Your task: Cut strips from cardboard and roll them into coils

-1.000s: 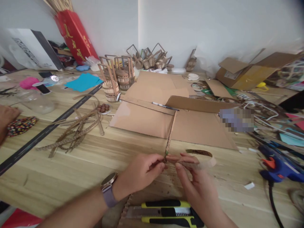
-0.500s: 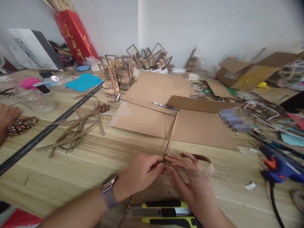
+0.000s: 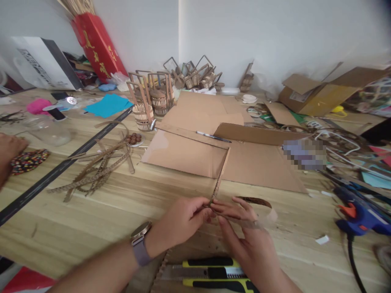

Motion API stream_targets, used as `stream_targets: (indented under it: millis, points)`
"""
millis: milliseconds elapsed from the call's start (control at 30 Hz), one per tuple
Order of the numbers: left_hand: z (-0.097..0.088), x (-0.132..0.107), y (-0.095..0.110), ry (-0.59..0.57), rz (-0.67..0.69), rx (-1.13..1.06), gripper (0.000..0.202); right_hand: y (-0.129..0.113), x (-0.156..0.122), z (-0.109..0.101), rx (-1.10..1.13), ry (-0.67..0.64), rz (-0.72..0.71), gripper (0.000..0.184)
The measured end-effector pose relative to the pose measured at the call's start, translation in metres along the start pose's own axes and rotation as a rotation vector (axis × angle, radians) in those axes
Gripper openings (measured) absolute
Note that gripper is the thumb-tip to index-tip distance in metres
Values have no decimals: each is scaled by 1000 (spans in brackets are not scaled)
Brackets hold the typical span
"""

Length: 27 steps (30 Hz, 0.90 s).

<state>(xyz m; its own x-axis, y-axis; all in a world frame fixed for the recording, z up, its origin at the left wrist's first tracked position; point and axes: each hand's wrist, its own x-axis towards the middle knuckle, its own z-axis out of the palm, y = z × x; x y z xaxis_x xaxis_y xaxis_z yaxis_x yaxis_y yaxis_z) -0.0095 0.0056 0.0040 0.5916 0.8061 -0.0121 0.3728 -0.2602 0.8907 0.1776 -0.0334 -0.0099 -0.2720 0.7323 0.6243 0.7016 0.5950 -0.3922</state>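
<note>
A thin brown strip frame (image 3: 220,175), bent at a corner, stretches from my fingertips toward the cardboard. My left hand (image 3: 180,219), with a watch on its wrist, pinches the near end of that frame. Against the same spot press the fingertips of my right hand (image 3: 249,228), which also grips a second, narrower brown strip (image 3: 259,202); this one crosses the right palm and curls out beyond the fingers, its end blurred. The exact join between the strips is covered by my fingertips. Below the hands lie yellow-and-black utility knives (image 3: 210,262).
Cardboard sheets (image 3: 189,156) with a pen (image 3: 212,136) lie ahead. Small woven baskets (image 3: 143,116) stand behind loose brown strips (image 3: 100,171). A blue glue gun (image 3: 357,213) is at the right. Another person's hand (image 3: 12,142) rests at the left edge.
Both hands stay in nearly the same place. The narrower strip now shows across the right fingers, and the fingertips have shifted slightly at the pinch.
</note>
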Motion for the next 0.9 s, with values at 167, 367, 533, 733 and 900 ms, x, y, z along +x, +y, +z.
stream_targets:
  millis: [167, 367, 533, 733, 900]
  points:
    - [0, 1, 1, 8, -7, 67, 27, 4, -1, 5, -26, 18, -23, 12]
    - [0, -1, 1, 19, 22, 89, 28, 0, 2, 2, -6, 34, 25, 11]
    - [-1, -1, 2, -8, 15, 53, 28, 1, 2, -1, 6, 67, 115, 14]
    - [0, 0, 1, 3, -31, 16, 27, -1, 4, -1, 33, 44, 76, 14]
    - [0, 2, -1, 25, -3, 47, 29, -3, 3, 4, 46, 49, 9, 9]
